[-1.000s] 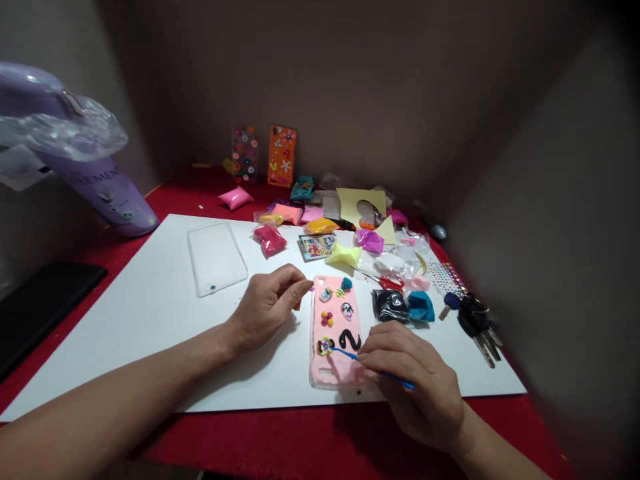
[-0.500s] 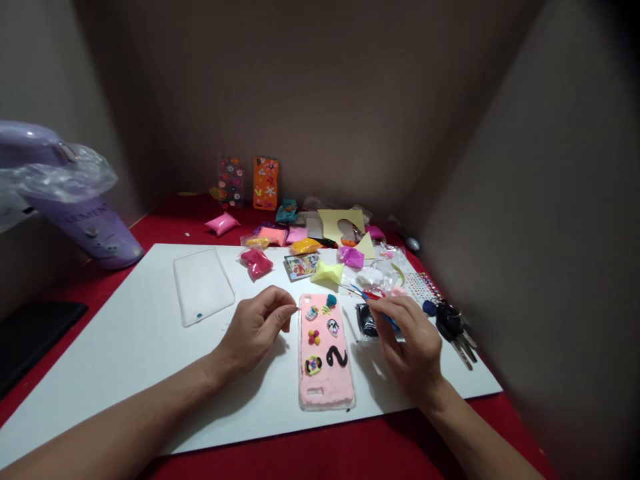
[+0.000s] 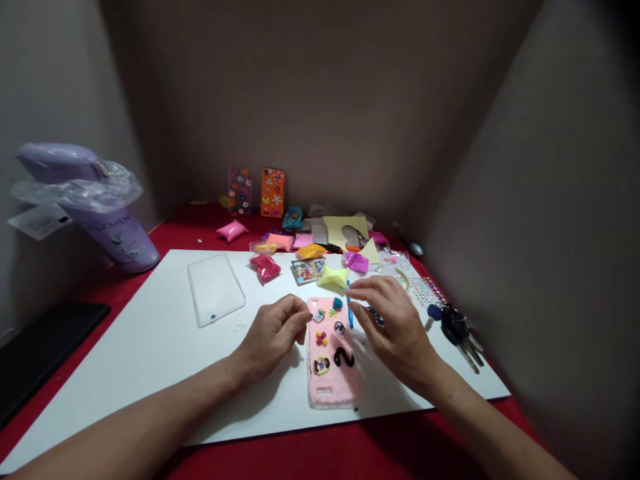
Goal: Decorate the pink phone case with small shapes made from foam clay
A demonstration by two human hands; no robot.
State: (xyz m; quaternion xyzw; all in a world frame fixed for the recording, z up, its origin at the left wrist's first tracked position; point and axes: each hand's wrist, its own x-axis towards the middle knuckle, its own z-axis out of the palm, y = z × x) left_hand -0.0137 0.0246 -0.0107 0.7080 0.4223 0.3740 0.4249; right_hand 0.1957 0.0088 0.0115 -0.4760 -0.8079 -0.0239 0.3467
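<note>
A pink phone case with small clay decorations lies on a white board. My left hand rests at the case's left edge, thumb and forefinger pinched together; what is between them is too small to make out. My right hand hovers over the case's upper right side and grips a thin blue tool, which stands nearly upright beside the case's top decorations.
A clear phone case lies at the left of the board. Several clay packets and yellow paper crowd the back. Keys sit at the right. Two decorated cases lean on the wall. A purple container stands left.
My right hand has come back from the packets at the right to the case's top, turning the blue tool upright. My left hand has stayed pinched at the case's edge.
</note>
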